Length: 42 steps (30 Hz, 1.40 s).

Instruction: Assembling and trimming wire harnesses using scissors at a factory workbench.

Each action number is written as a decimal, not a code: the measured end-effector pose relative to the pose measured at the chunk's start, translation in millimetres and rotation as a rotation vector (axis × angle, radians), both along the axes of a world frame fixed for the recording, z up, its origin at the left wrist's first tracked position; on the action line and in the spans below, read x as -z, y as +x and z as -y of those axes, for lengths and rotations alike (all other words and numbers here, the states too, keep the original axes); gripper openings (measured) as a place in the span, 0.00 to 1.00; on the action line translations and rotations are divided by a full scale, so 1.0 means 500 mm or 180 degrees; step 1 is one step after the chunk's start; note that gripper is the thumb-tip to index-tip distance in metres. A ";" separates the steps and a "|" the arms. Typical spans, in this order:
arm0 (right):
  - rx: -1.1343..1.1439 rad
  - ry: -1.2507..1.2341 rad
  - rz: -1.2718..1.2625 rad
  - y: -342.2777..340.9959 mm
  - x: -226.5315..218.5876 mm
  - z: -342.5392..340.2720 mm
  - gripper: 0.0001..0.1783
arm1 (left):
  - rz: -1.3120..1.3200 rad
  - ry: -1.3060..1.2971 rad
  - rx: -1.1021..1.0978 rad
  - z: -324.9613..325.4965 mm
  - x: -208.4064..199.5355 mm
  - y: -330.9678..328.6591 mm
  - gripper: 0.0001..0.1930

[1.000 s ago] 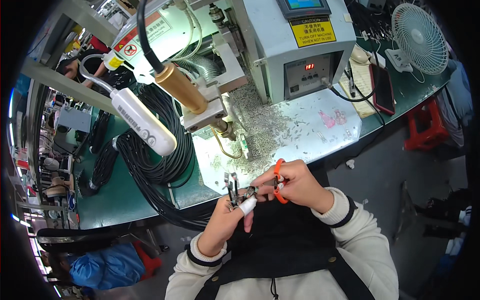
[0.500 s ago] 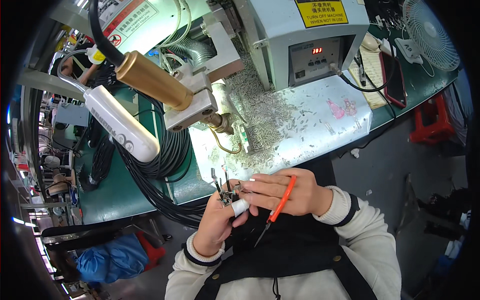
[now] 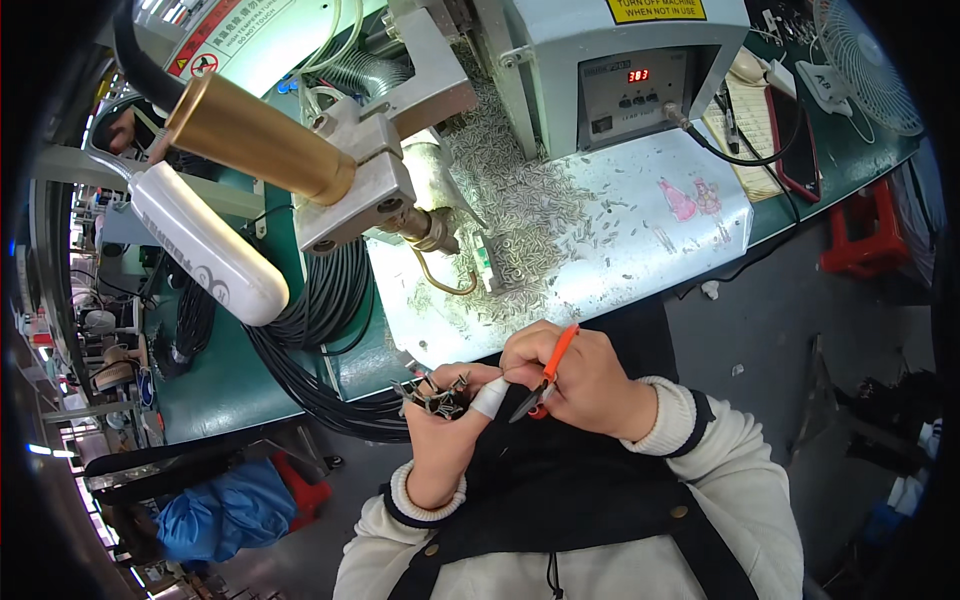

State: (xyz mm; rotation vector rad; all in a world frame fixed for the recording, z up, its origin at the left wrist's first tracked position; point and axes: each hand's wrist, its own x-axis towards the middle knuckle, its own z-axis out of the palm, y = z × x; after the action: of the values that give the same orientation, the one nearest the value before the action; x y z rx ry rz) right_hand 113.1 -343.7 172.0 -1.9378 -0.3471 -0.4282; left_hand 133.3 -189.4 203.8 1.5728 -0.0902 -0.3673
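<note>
Close in front of my body, my left hand (image 3: pixel 440 445) is closed around a bunch of black cable ends (image 3: pixel 438 398). Small metal-looking tips fan out above the fist. White tape (image 3: pixel 490 397) wraps the left thumb. My right hand (image 3: pixel 590 385) touches that thumb with its fingertips pinched together; whatever lies between them is too small to tell. Tucked in the same right hand is a pair of orange-handled cutters (image 3: pixel 561 352), its dark jaws slanting down toward the lower left.
A soldering machine with a brass-coloured cylinder (image 3: pixel 262 140) overhangs the metal plate (image 3: pixel 640 270), where many small metal clippings lie. A grey control box (image 3: pixel 630 100) stands behind. Coiled black cable (image 3: pixel 335 300) lies at the left; a phone (image 3: pixel 792 150) and white fan (image 3: pixel 870 65) sit far right.
My right fingers have drawn back from over the cable ends and now pinch beside the left thumb. The cutters' jaws have moved up, and the cable ends have tipped left. The view has shifted slightly.
</note>
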 end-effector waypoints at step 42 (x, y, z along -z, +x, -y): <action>0.0828 0.0974 -0.1406 0.038 -0.012 0.024 0.10 | -0.1780 -0.1012 0.0074 0.025 0.004 0.165 0.05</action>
State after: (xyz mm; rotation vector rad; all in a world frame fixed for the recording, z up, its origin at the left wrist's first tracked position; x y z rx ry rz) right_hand 132.2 -355.6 178.1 -1.7195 0.2466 -0.1943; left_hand 215.9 -202.0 201.8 1.1130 0.2550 -0.7594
